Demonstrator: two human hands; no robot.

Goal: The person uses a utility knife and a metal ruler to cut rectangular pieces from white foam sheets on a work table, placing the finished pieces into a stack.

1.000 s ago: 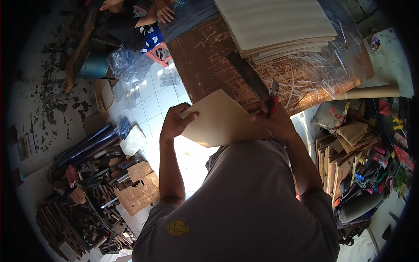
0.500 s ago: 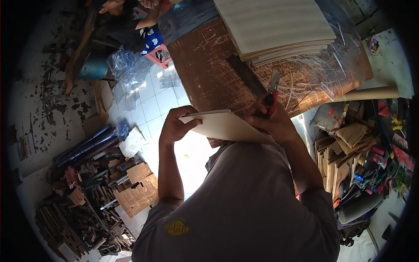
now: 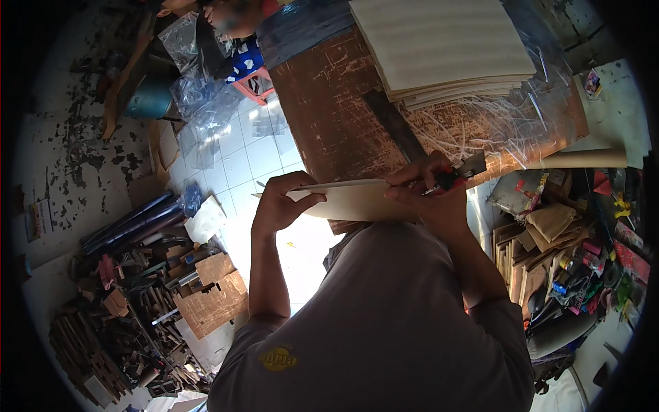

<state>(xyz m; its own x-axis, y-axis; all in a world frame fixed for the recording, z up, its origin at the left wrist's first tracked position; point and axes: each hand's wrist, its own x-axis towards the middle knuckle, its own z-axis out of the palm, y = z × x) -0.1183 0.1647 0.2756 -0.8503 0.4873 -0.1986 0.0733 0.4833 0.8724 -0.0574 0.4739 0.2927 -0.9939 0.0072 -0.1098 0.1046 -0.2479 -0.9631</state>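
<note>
You have tipped the cardboard sheet (image 3: 357, 202) down: a second ago its broad face was turned up toward you, and now it lies almost edge-on in view, nearly level, just off the near edge of the counter (image 3: 329, 117). Your left hand (image 3: 281, 206) is closed around the sheet's left end, thumb on top and fingers curled beneath. Your right hand (image 3: 425, 189) is clamped on a red-handled knife (image 3: 456, 175) and also presses against the sheet's right end, the blade pointing away toward the counter. The move reads as you squaring the sheet up, likely to lay it flat on the counter or sight along its edge before cutting.

On the far side of the counter sits a stack of pale sheets (image 3: 446, 51), with thin white offcuts (image 3: 480, 130) scattered beside it. A cardboard tube (image 3: 583, 159) lies at the counter's right edge. Scrap wood and card pieces (image 3: 158, 302) are heaped on the tiled floor to your left.
</note>
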